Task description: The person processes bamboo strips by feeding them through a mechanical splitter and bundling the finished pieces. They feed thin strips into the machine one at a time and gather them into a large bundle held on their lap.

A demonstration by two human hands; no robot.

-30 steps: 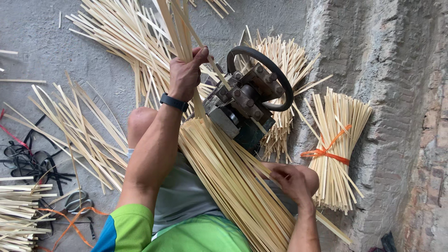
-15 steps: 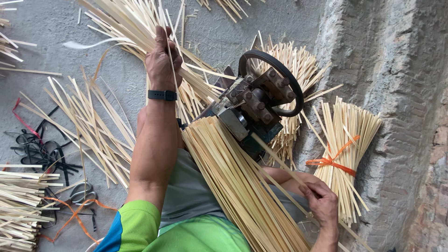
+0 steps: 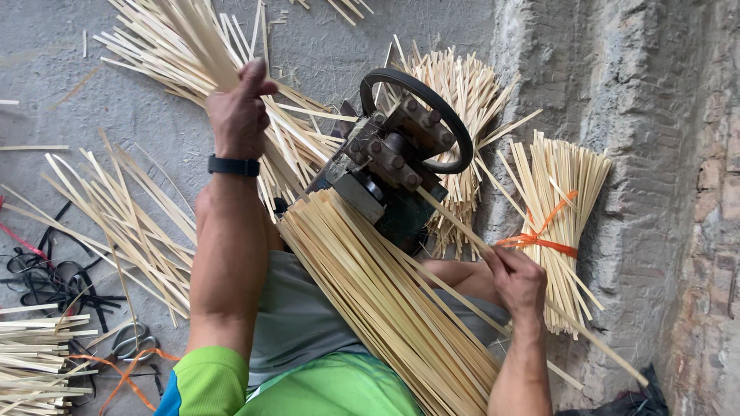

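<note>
My left hand point(image 3: 237, 112), with a black wristband, is stretched forward and closed around thin bamboo strips point(image 3: 202, 46) that run away over the floor. My right hand point(image 3: 518, 279) pinches a single bamboo strip point(image 3: 462, 225) that leads into a small metal machine point(image 3: 389, 166) with a black handwheel point(image 3: 420, 115). A thick bundle of pale bamboo strips point(image 3: 381, 296) lies across my lap, its far end against the machine.
A tied bundle of strips with an orange cord point(image 3: 556, 223) leans on the rough concrete wall point(image 3: 617, 139). Loose strips point(image 3: 123, 223) litter the grey floor at left. Scissors point(image 3: 131, 343), black straps point(image 3: 46, 273) and another strip pile point(image 3: 35, 358) lie at lower left.
My left hand has pulled the strips further forward and left, away from the machine. My right hand has shifted along the single strip beside the machine.
</note>
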